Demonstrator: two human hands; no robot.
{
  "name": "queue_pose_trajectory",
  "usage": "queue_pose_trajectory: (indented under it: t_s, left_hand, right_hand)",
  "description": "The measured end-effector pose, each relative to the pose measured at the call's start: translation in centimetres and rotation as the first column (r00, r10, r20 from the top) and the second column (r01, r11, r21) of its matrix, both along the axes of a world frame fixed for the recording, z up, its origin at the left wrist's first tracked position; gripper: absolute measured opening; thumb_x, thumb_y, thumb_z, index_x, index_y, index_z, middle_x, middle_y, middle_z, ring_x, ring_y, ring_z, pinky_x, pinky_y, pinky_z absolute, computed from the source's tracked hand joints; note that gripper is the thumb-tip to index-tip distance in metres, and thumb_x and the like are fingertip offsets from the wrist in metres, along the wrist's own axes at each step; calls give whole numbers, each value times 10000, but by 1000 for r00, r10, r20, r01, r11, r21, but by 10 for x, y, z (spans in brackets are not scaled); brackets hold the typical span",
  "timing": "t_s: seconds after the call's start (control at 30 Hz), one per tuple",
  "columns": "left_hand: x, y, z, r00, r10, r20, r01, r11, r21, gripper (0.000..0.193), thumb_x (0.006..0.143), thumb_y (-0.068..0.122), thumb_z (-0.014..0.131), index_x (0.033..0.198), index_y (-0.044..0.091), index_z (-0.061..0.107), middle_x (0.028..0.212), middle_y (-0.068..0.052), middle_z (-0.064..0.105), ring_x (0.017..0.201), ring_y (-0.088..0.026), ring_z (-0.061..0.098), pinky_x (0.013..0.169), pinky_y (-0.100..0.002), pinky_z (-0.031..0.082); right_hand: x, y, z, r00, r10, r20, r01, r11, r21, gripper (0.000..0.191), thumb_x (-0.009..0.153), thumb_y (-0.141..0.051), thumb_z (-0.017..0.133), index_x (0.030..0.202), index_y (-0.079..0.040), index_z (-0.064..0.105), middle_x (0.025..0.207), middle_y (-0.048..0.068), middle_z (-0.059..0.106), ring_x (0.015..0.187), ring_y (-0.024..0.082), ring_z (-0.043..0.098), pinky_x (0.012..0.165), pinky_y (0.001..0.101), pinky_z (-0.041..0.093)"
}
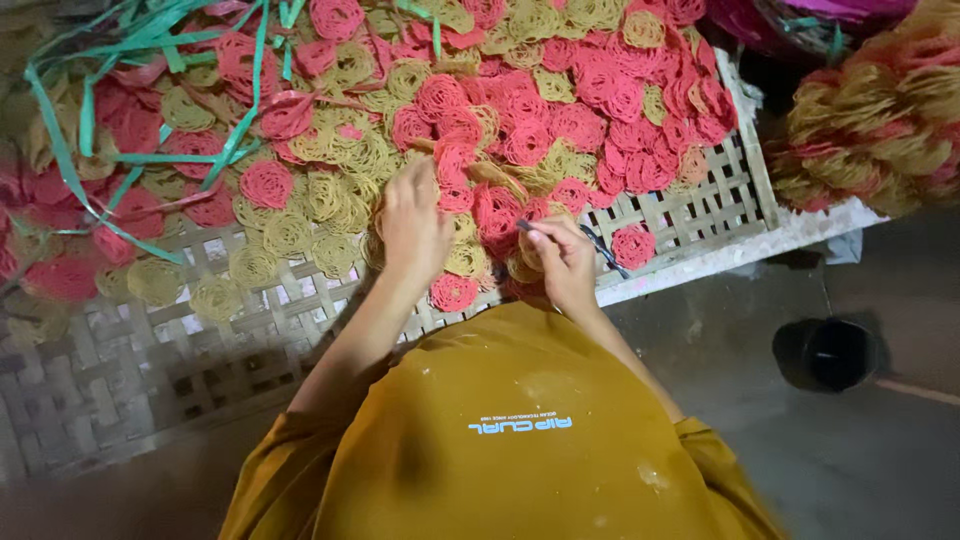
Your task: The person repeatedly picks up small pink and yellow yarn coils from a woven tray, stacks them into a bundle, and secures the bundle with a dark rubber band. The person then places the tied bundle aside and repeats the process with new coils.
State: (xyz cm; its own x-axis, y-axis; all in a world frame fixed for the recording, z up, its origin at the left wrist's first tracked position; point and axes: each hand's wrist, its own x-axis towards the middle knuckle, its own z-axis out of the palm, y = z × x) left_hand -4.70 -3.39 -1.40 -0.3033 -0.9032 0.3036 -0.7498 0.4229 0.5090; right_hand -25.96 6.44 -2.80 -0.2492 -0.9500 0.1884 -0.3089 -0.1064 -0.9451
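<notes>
The person in the mustard-yellow shirt (pixel 520 430) leans over a woven bamboo tray (pixel 715 205) that serves as the worktop, and the tray is heaped with round, lacy noodle discs (pixel 560 120) in red and pale yellow. The left hand (pixel 413 225) lies palm down on the pile, fingers held together and pointing toward twelve o'clock, resting on a cluster of yellow discs and touching a red one at its fingertips. Whether it grips anything underneath cannot be told from here.

The right hand (pixel 560 255) sits just beside it, at about three o'clock from the left, curled closed — it pinches a thin dark stick-like tool (pixel 585 238) that slants out toward four o'clock, and seems to cup a yellow disc (pixel 523 268) against the palm. A single red disc (pixel 453 292) lies between the two wrists at the tray's near edge, and another red disc (pixel 633 245) rests alone on bare weave at three o'clock from the right hand.

Green plastic strips (pixel 150 110) trail loosely across the discs toward ten o'clock. The near left part of the tray shows bare lattice with only a few yellow discs scattered on it.

Off the tray at two o'clock stands a stacked bundle of the same discs (pixel 880 110), red and yellow mixed. On the floor at four o'clock — well apart from the hands — sits a small black bucket (pixel 828 352).
</notes>
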Motion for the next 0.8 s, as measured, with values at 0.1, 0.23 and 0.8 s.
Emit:
queue_pose_trajectory:
  t_s: [0.1,0.23,0.8]
  left_hand:
    - [26,-1,-12,1000,29,-13,-28,998,49,530,912,63,614,1436,8,558,1370,-232,632,1201,-380,619,982,-470,521]
    - [25,-1,-15,924,196,-329,-55,918,392,352,1070,150,579,1403,64,656,1204,-177,763,1012,-250,789,921,-372,615]
    - [-31,30,-12,636,80,-767,466,752,465,335,1080,171,573,1380,46,653,1267,-84,759,1131,-111,676,1034,-280,516]
  right_hand:
    - [15,-9,12,999,17,48,-22,994,107,131,927,-52,723,1038,-5,773,856,16,657,709,79,564,635,244,442]
    - [27,-25,24,985,5,-173,-12,999,-39,79,908,-56,787,962,-3,766,795,52,670,713,123,577,659,272,446]
    - [16,-26,19,980,-54,-192,59,998,21,85,915,-81,784,966,-14,771,813,63,702,692,134,587,621,297,445]
